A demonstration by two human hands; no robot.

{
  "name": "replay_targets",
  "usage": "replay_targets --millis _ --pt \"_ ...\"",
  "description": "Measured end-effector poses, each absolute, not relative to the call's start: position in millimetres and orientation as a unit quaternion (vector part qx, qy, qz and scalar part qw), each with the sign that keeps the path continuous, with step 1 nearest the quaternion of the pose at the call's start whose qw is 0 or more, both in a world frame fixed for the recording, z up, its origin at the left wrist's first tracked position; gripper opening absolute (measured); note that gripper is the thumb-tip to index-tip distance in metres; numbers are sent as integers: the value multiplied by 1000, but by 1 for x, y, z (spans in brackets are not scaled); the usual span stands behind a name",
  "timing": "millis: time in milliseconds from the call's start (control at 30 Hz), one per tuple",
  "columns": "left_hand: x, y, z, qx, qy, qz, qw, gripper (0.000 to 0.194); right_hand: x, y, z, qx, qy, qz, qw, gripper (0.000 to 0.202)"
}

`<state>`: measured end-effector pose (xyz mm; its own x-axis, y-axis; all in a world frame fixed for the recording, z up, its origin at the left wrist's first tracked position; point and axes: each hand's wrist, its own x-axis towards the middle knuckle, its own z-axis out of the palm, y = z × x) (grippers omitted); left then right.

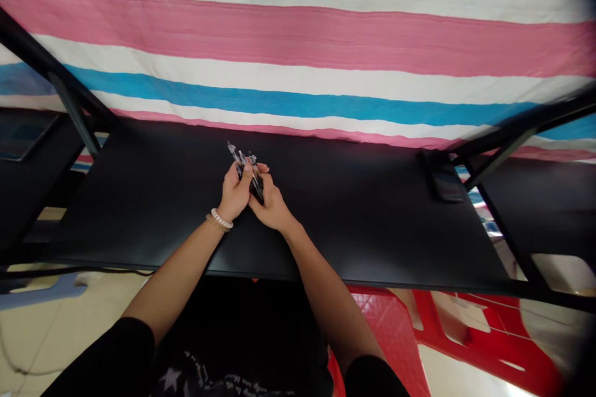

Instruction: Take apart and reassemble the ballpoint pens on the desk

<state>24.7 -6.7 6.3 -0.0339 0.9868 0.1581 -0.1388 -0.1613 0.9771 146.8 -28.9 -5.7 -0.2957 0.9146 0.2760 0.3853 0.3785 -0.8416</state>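
Observation:
Over the middle of the black table [367, 211], both hands are closed together around a bundle of several pens [256, 188] with dark and clear barrels. My left hand [235, 191] grips the bundle from the left, its thumb lying along the pens. From the other side my right hand [271, 203] wraps the lower part, fingers curled around it. The pens' upper ends stick out past the fingers toward the far left. How many there are I cannot tell, since the fingers cover part of them.
A dark phone-like object [446, 180] lies near the table's right end. Behind the table hangs a striped cloth [298, 37]. Black metal frame bars [74, 113] stand at both ends. Red plastic stools [470, 329] are below on the right.

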Motion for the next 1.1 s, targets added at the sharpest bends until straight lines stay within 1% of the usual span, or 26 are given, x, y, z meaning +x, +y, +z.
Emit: replay_targets --millis 67,100,233,367,667,867,1000,1100 --pt "24 -6 5 477 424 584 501 38 148 -29 -6 -436 -736 340 391 56" --pt "24 -5 5 470 424 586 507 38 148 -29 -6 -436 -736 343 388 57" --pt "25 -3 4 444 404 592 538 35 147 -29 -8 -450 -733 349 372 51" --pt "26 -3 7 431 392 590 559 36 145 -29 -10 -463 -722 355 372 49" --pt "30 -5 8 432 410 577 559 39 144 -29 -11 -479 -715 348 372 54" --pt "30 -2 4 395 411 597 564 37 138 -29 -13 -485 -718 308 392 57" --pt "31 -1 4 366 399 611 577 37 138 -30 -10 -488 -721 315 378 52" --pt "31 0 2 352 396 620 578 34 139 -30 -7 -491 -717 300 393 48"
